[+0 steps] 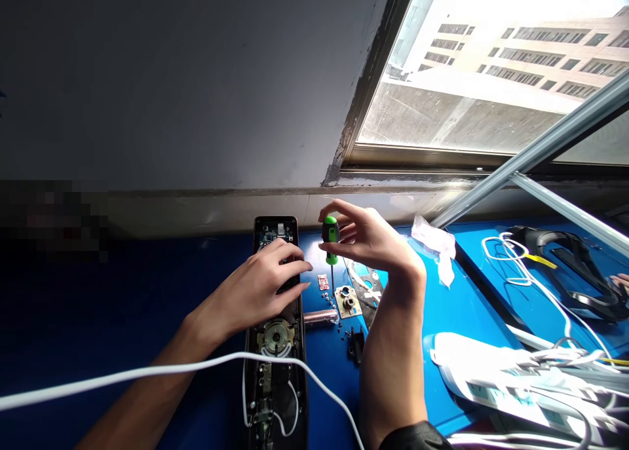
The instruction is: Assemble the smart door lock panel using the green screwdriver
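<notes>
My left hand (268,278) lies across a long black device housing (301,384), fingers spread over its right edge. Inside the open housing are a circuit board (275,232), a round speaker-like part (276,336) and thin white wires; the stretch under my hand is hidden. Between the thumb and fingers of my right hand (373,240) is a green and black screwdriver (331,240), held upright with its tip down by several small screws (325,297). Near the tip are a small red board (323,281), a square plate with a round centre (348,302) and a metallic cylinder (320,318).
A white cable (196,367) crosses in front of the housing. A black part (356,345) and a flat plate (366,283) lie by my right forearm. Rightward are a plastic bag (435,237), a power strip (481,371) with tangled cables, a black strap (565,253) and another person's hand (623,280).
</notes>
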### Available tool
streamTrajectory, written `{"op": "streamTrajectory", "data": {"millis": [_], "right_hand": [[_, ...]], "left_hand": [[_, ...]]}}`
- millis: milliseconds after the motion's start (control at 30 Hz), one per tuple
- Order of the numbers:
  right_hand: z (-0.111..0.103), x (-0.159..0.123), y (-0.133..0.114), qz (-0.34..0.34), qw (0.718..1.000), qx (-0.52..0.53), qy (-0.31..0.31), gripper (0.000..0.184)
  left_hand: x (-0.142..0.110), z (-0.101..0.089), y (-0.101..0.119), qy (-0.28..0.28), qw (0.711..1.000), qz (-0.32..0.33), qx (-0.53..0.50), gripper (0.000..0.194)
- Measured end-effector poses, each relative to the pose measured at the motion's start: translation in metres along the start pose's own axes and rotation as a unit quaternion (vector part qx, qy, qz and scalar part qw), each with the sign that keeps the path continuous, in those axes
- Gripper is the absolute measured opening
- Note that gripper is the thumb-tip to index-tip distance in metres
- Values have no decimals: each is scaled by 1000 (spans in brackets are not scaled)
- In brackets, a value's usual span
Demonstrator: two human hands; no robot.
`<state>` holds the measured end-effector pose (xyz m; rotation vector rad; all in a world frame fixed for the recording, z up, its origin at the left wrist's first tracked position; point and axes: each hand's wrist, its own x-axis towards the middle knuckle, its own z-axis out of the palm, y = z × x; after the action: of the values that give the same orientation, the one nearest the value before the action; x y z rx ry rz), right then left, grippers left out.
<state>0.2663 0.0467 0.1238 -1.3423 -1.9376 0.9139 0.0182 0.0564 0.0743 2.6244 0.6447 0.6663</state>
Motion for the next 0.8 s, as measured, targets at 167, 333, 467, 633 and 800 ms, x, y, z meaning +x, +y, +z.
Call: {"op": "streamTrajectory", "data": {"millis": [167, 333, 467, 633, 800], "right_hand": [[-1, -4, -8, -14, 1000, 12, 19, 34], [2, -1, -10, -24, 999, 42, 18, 36], [6, 5, -6, -24, 999, 45, -2, 37], [6, 7, -3, -25, 999, 48, -7, 40], [6, 5, -7, -37, 996, 77, 5, 41]], "left_hand": [[-1, -1, -1, 3, 1000, -2, -3, 20], [-1, -1, -3, 10, 1000, -4, -2, 19], [-1, -4, -2, 6, 1000, -8, -2, 19], [0, -5, -1, 10, 1000, -11, 0, 20], [-1, -6, -4, 18, 1000, -9, 0, 19]]}}
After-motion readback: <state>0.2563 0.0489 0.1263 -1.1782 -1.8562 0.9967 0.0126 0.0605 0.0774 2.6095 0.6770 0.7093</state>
